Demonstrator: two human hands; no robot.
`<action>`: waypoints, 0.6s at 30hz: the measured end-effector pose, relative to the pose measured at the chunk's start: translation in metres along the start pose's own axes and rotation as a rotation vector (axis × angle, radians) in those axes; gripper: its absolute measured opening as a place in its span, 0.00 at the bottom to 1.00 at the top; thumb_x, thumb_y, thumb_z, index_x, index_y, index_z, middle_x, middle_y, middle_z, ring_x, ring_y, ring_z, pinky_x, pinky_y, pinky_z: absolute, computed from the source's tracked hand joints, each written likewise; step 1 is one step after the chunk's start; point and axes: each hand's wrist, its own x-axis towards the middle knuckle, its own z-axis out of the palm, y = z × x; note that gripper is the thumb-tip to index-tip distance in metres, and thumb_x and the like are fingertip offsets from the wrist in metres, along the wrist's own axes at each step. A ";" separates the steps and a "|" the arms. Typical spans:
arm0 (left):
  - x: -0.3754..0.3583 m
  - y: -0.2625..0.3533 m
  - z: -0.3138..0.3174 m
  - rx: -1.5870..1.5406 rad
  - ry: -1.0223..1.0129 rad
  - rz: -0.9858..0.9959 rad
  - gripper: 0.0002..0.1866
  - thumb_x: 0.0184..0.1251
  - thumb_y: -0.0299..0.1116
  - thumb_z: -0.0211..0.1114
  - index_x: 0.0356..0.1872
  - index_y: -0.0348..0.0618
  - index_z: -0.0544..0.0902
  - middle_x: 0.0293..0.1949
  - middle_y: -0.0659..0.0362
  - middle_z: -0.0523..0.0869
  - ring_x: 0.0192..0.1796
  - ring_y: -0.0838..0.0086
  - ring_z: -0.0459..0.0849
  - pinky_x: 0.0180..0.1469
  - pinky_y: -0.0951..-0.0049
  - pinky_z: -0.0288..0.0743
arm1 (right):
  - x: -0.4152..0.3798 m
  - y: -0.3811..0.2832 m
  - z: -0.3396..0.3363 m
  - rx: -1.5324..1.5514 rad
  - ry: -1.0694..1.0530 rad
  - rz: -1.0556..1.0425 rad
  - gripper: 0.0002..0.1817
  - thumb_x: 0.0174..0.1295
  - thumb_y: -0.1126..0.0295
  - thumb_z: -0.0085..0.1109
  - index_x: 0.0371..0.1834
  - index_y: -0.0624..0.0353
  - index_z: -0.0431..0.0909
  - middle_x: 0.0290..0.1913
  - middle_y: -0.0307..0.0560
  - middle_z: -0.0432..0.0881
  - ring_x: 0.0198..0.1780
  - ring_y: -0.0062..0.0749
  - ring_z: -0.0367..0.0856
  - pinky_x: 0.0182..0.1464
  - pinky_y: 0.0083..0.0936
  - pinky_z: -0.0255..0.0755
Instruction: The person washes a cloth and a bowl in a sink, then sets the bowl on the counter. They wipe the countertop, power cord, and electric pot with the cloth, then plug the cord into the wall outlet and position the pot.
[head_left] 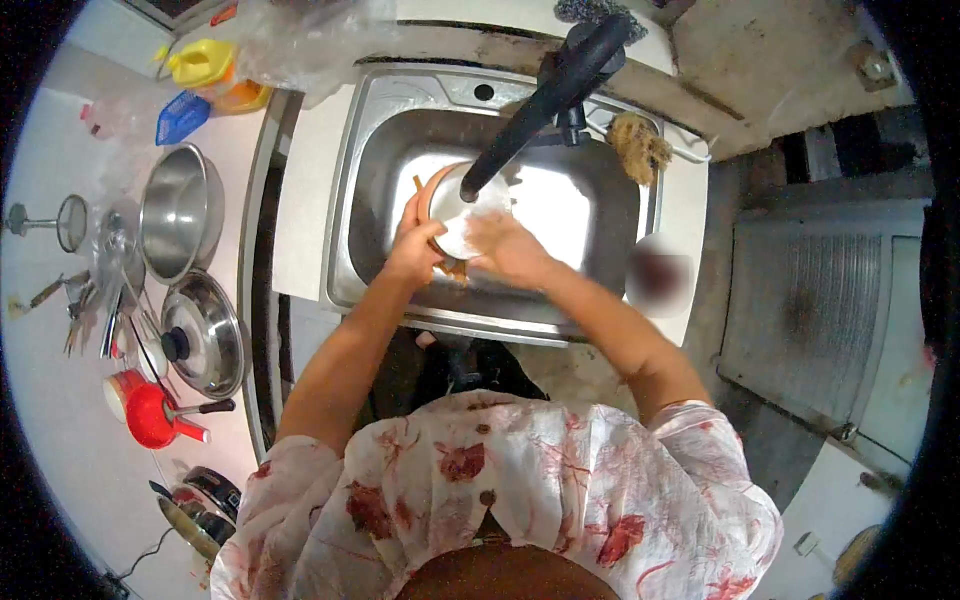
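Note:
Over the steel sink (390,150), my left hand (412,248) grips a round bowl (448,212), white inside with an orange-brown outer edge. Its fingers wrap the bowl's left side and the thumb lies near the rim. My right hand (508,248) reaches into the bowl from the right, its fingertips smeared by motion against the white inside. The mouth of the black faucet (540,105) hangs right over the bowl; running water cannot be made out. Small orange-brown bits (455,270) lie just below the bowl.
A tan scrubber (638,145) sits at the sink's right back corner, a dark scouring pad (595,12) behind the faucet. On the left counter are a steel basin (180,215), a pot lid (203,335), a red ladle-like pan (152,415) and a yellow bottle (202,63).

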 end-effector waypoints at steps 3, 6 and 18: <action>-0.009 -0.005 0.032 0.091 0.173 -0.061 0.37 0.52 0.21 0.48 0.66 0.49 0.47 0.59 0.51 0.63 0.59 0.57 0.68 0.53 0.50 0.72 | 0.017 0.015 0.010 -0.101 0.129 0.077 0.21 0.62 0.54 0.41 0.41 0.61 0.74 0.51 0.58 0.72 0.56 0.52 0.65 0.61 0.41 0.53; 0.007 -0.022 0.009 -0.027 0.182 0.040 0.38 0.52 0.21 0.48 0.66 0.49 0.47 0.59 0.50 0.62 0.55 0.55 0.72 0.48 0.49 0.76 | 0.034 -0.010 0.021 0.273 0.124 0.184 0.21 0.63 0.55 0.37 0.39 0.60 0.74 0.42 0.57 0.74 0.48 0.51 0.70 0.53 0.41 0.61; 0.001 -0.014 -0.005 0.082 0.032 -0.191 0.34 0.52 0.25 0.49 0.64 0.51 0.51 0.58 0.49 0.65 0.58 0.54 0.70 0.47 0.45 0.75 | -0.010 0.004 -0.001 0.018 -0.222 0.104 0.16 0.62 0.60 0.41 0.38 0.55 0.79 0.41 0.49 0.79 0.47 0.38 0.76 0.62 0.40 0.56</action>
